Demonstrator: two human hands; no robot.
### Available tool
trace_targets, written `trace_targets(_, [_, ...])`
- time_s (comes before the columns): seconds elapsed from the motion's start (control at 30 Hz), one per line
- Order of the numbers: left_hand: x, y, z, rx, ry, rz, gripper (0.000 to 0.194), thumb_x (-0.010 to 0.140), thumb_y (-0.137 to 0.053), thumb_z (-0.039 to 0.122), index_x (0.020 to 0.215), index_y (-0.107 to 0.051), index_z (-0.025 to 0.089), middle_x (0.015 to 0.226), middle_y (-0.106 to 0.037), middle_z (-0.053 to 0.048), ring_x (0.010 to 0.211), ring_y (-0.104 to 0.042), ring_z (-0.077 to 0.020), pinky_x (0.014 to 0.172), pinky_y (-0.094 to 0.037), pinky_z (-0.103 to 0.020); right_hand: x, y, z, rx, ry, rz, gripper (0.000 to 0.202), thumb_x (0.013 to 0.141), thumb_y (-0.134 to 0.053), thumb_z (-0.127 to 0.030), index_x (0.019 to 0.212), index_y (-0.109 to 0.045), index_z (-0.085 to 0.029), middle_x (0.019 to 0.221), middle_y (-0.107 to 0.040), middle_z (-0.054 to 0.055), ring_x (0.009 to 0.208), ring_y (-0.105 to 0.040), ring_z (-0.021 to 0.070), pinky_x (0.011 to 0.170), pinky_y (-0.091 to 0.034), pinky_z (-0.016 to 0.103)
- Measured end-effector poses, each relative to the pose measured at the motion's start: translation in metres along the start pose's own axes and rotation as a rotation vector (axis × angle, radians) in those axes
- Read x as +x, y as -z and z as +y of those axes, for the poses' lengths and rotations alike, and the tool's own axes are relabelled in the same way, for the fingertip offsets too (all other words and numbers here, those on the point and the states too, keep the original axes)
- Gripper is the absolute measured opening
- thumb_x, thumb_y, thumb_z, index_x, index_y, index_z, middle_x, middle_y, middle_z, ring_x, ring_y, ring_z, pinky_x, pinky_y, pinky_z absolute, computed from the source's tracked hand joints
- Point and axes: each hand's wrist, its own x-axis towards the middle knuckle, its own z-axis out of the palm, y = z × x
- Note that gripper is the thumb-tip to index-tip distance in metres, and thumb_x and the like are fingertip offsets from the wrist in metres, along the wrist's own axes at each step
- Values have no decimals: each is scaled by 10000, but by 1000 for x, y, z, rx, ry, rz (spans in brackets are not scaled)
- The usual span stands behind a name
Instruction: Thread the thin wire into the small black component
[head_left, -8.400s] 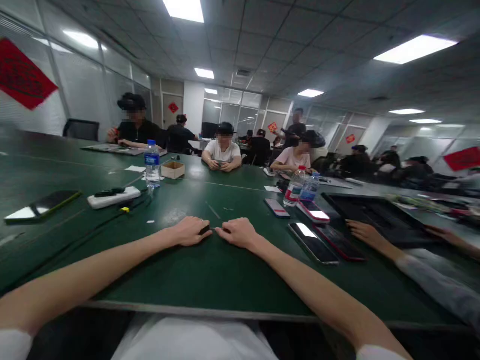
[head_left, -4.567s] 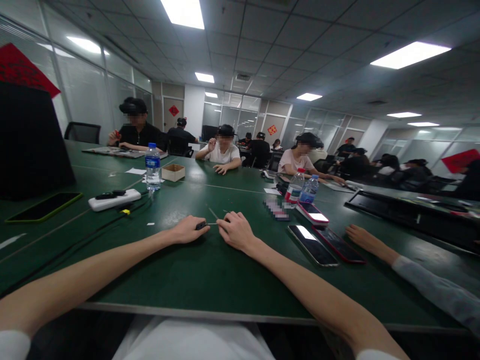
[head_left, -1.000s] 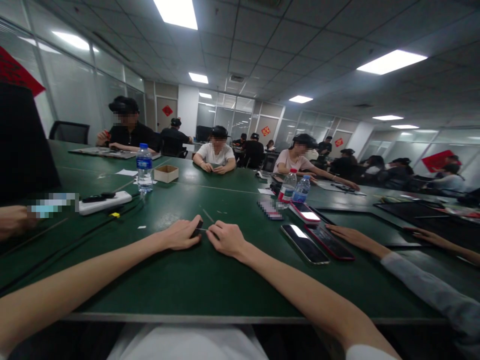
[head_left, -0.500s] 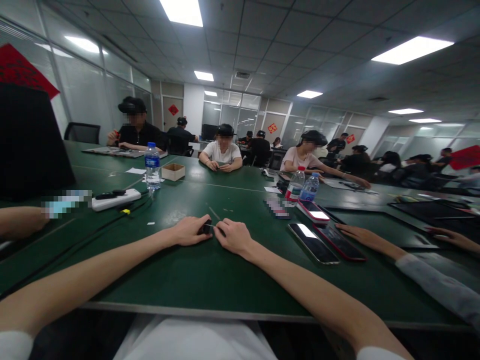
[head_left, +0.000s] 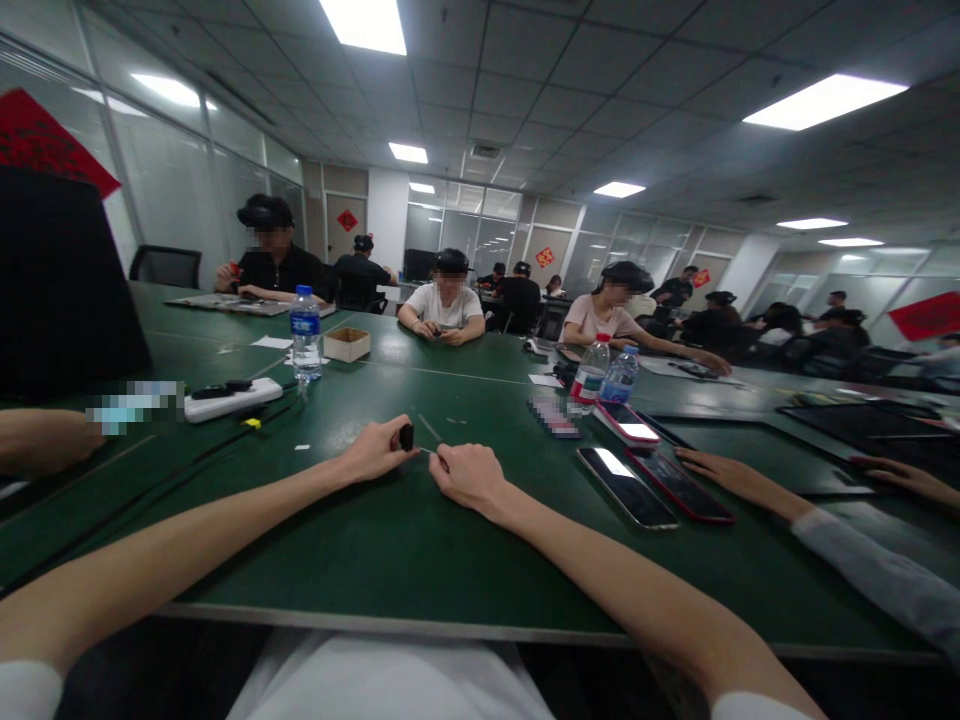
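Just above the green table (head_left: 405, 560), my left hand (head_left: 373, 450) is closed on a small black object (head_left: 406, 437), held up between thumb and fingers. What kind of object it is does not show. My right hand (head_left: 471, 475) is curled around a tool with a thin light metal shaft (head_left: 425, 450). Its handle is mostly hidden in the fingers. The shaft points left toward my left fingertips; whether it touches the black object I cannot tell. A small gap separates the two hands.
Phones (head_left: 628, 487) lie to the right, beside a co-worker's hand (head_left: 720, 475). Bottles (head_left: 306, 335) and an open box (head_left: 346, 344) stand farther back. At left are a white power strip (head_left: 234, 400), a black cable and another person's hand (head_left: 52, 440).
My left hand has turned and lifted the black object slightly, moving a little left, so more of it shows. My right hand stays nearly in place, its fingers curled tighter over the handle.
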Motion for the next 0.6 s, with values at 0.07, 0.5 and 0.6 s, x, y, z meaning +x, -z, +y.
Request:
trace_targets(0.07, [0, 0, 1, 9, -2, -7, 324, 789, -567, 515, 808, -499, 199, 589, -517, 50, 510, -480, -109, 497, -301, -215, 0, 0, 0, 10, 6, -18, 546, 969, -201, -479, 972, -656, -178, 894, -694, 94, 760, -648, 189, 722, -449, 294])
trace_targets(0.5, [0, -1, 2, 91, -2, -32, 420, 795, -519, 605, 749, -546, 188, 600, -571, 16, 515, -509, -122, 496, -291, -222, 0, -2, 0, -30, 24, -11, 573, 965, -177, -490, 986, -665, -190, 911, -698, 100, 783, -653, 209, 734, -447, 311])
trace_targets(0.6, [-1, -1, 1, 96, -16, -23, 409, 800, -526, 588, 726, -553, 187, 613, -584, 13, 522, -509, -119, 501, -292, -224, 0, -2, -1, -44, 10, -27, 568, 963, -183, -490, 1000, -666, -192, 929, -696, 106, 802, -653, 215, 745, -448, 317])
